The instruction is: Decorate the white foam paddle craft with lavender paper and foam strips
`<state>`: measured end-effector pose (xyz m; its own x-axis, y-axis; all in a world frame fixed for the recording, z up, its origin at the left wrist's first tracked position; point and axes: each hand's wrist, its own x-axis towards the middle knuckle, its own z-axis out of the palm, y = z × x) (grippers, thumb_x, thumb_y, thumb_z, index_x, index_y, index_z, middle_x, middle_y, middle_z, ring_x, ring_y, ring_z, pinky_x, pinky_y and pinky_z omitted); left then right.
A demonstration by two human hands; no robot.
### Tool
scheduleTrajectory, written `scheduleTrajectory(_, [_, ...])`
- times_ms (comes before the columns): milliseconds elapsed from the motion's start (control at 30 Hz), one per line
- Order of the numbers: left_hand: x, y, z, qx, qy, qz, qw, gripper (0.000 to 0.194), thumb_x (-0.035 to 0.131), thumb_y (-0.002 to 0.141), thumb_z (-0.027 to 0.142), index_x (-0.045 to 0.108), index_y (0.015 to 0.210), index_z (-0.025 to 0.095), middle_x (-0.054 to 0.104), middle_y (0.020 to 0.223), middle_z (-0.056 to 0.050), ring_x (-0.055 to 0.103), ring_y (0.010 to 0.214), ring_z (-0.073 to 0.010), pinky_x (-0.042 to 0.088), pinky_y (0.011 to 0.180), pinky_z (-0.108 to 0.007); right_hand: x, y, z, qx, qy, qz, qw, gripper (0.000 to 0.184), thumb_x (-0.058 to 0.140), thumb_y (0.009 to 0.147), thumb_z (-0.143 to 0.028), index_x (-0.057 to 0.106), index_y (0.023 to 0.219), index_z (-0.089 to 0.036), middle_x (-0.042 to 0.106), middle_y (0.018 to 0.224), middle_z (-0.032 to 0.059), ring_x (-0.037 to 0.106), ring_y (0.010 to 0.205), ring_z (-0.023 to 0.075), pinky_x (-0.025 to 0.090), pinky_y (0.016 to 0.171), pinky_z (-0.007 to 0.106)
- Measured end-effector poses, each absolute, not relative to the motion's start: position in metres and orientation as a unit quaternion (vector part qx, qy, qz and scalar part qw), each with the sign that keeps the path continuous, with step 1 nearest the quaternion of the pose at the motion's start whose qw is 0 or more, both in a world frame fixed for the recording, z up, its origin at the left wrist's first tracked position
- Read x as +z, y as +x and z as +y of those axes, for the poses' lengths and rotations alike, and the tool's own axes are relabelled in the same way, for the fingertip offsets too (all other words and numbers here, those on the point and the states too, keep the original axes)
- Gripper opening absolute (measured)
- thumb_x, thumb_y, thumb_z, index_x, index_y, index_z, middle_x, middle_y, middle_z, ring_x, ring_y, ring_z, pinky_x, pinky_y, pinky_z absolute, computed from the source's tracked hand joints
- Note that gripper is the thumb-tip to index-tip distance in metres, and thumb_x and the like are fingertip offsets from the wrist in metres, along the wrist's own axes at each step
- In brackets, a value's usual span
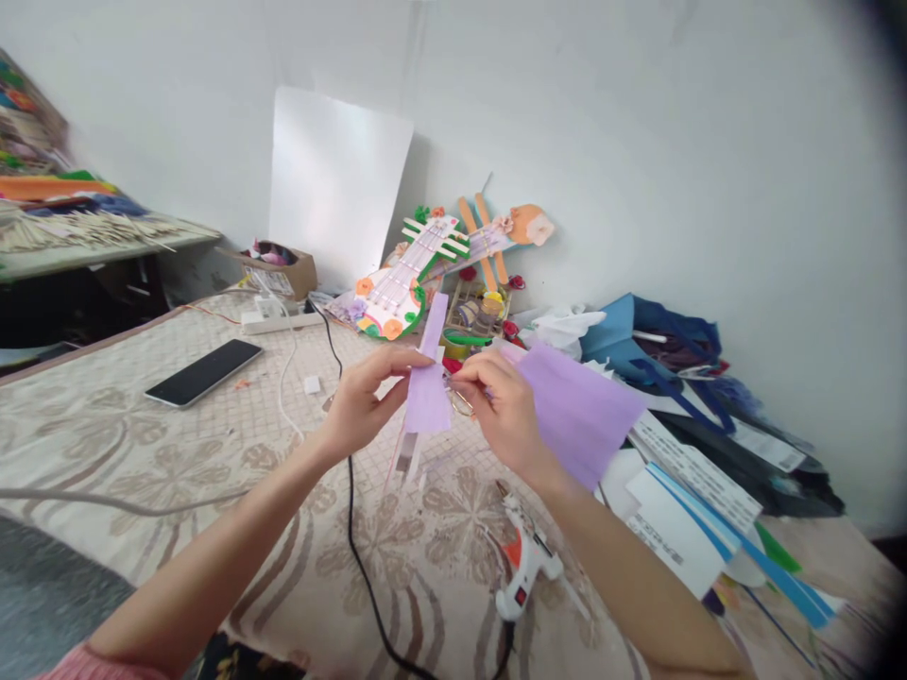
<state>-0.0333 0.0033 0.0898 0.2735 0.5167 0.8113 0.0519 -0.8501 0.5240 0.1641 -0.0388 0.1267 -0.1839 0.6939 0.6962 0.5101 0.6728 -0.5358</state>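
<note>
My left hand pinches a strip of light purple crepe paper between thumb and fingers, above the middle of the table. The strip stands nearly upright, narrow at the top and wider below. Close to its right edge, my right hand has thumb and fingers pressed together; what lies between them is too small to make out. A thin gold-coloured loop shows just under those fingertips. Behind my right wrist is a larger purple crepe paper sheet. A white glue gun lies on the cloth below my right hand.
Two decorated craft guitars lean at the back before a white board. To the left are a phone, a power strip and a cardboard box. Blue bags and papers crowd the right. A black cable crosses the front.
</note>
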Motion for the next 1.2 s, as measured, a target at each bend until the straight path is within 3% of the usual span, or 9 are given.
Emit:
scheduleTrajectory(200, [0.090, -0.034, 0.003, 0.573, 0.771, 0.182, 0.212, 0.026, 0.054, 0.094, 0.013, 0.066, 0.115, 0.024, 0.071, 0.110, -0.008, 0.067, 0.103, -0.0169, 0.056, 0.088, -0.030, 0.124, 0.170, -0.036, 0.331, -0.412, -0.651, 0.545, 0.037, 0.054, 0.094, -0.049, 0.062, 0.073, -0.020, 0.060, 0.068, -0.0003, 0.053, 0.063, 0.0129, 0.043, 0.060, 0.026])
scheduleTrajectory(400, [0.091, -0.033, 0.003, 0.572, 0.770, 0.184, 0.215, 0.026, 0.054, 0.094, 0.013, 0.067, 0.115, 0.024, 0.071, 0.109, -0.008, 0.067, 0.102, -0.0175, 0.056, 0.087, -0.031, 0.125, 0.166, -0.034, 0.431, -0.330, -0.588, 0.600, 0.021, 0.073, 0.082, -0.042, 0.066, 0.078, -0.023, 0.070, 0.107, 0.0023, 0.062, 0.100, 0.0168, 0.048, 0.087, 0.030])
scheduleTrajectory(533, [0.090, -0.032, 0.003, 0.574, 0.769, 0.183, 0.215, 0.026, 0.055, 0.094, 0.013, 0.067, 0.114, 0.024, 0.071, 0.109, -0.008, 0.067, 0.102, -0.0176, 0.056, 0.088, -0.031, 0.127, 0.164, -0.035, 0.457, -0.281, -0.579, 0.614, 0.016, 0.071, 0.085, -0.039, 0.068, 0.082, -0.024, 0.070, 0.081, -0.0011, 0.063, 0.087, 0.0150, 0.046, 0.087, 0.030])
scheduleTrajectory(667, [0.090, -0.033, 0.003, 0.572, 0.768, 0.189, 0.217, 0.025, 0.054, 0.095, 0.014, 0.067, 0.114, 0.023, 0.072, 0.110, -0.008, 0.067, 0.103, -0.0173, 0.056, 0.088, -0.032, 0.121, 0.171, -0.036, 0.466, -0.320, -0.570, 0.597, 0.020, 0.073, 0.083, -0.039, 0.065, 0.076, -0.022, 0.056, 0.060, -0.0058, 0.051, 0.062, 0.0103, 0.042, 0.068, 0.025])
scheduleTrajectory(867, [0.090, -0.034, 0.003, 0.577, 0.765, 0.199, 0.206, 0.024, 0.054, 0.095, 0.015, 0.067, 0.113, 0.023, 0.072, 0.109, -0.008, 0.068, 0.103, -0.0168, 0.058, 0.088, -0.031, 0.107, 0.188, -0.039, 0.454, -0.440, -0.576, 0.518, 0.044, 0.063, 0.088, -0.051, 0.064, 0.059, -0.018, 0.050, 0.047, -0.0052, 0.036, 0.043, 0.0062, 0.031, 0.050, 0.025])
scheduleTrajectory(967, [0.091, -0.033, 0.002, 0.577, 0.766, 0.201, 0.203, 0.023, 0.055, 0.095, 0.016, 0.067, 0.113, 0.023, 0.073, 0.109, -0.008, 0.068, 0.102, -0.0168, 0.058, 0.088, -0.031, 0.106, 0.193, -0.039, 0.507, -0.424, -0.548, 0.513, 0.025, 0.074, 0.079, -0.044, 0.072, 0.073, -0.020, 0.066, 0.057, -0.0024, 0.058, 0.056, 0.0095, 0.045, 0.064, 0.025])
scheduleTrajectory(1033, [0.092, -0.033, 0.001, 0.577, 0.766, 0.197, 0.205, 0.023, 0.054, 0.095, 0.016, 0.067, 0.114, 0.023, 0.072, 0.109, -0.008, 0.068, 0.103, -0.0169, 0.058, 0.088, -0.031, 0.108, 0.196, -0.039, 0.567, -0.396, -0.518, 0.503, 0.023, 0.079, 0.073, -0.037, 0.074, 0.091, -0.023, 0.077, 0.085, 0.0019, 0.071, 0.077, 0.0149, 0.051, 0.080, 0.030])
scheduleTrajectory(1100, [0.091, -0.034, 0.002, 0.578, 0.765, 0.193, 0.208, 0.024, 0.054, 0.095, 0.017, 0.067, 0.114, 0.023, 0.072, 0.110, -0.008, 0.068, 0.103, -0.0169, 0.058, 0.088, -0.030, 0.110, 0.199, -0.040, 0.614, -0.374, -0.498, 0.485, 0.031, 0.079, 0.072, -0.033, 0.074, 0.101, -0.024, 0.077, 0.107, 0.0049, 0.073, 0.096, 0.0199, 0.052, 0.091, 0.036])
scheduleTrajectory(1200, [0.089, -0.035, 0.003, 0.581, 0.761, 0.189, 0.219, 0.024, 0.054, 0.096, 0.018, 0.067, 0.115, 0.025, 0.072, 0.111, -0.008, 0.067, 0.104, -0.0170, 0.058, 0.088, -0.030, 0.110, 0.203, -0.040, 0.637, -0.360, -0.497, 0.467, 0.033, 0.077, 0.074, -0.031, 0.073, 0.105, -0.024, 0.074, 0.117, 0.0067, 0.070, 0.108, 0.0228, 0.049, 0.101, 0.041])
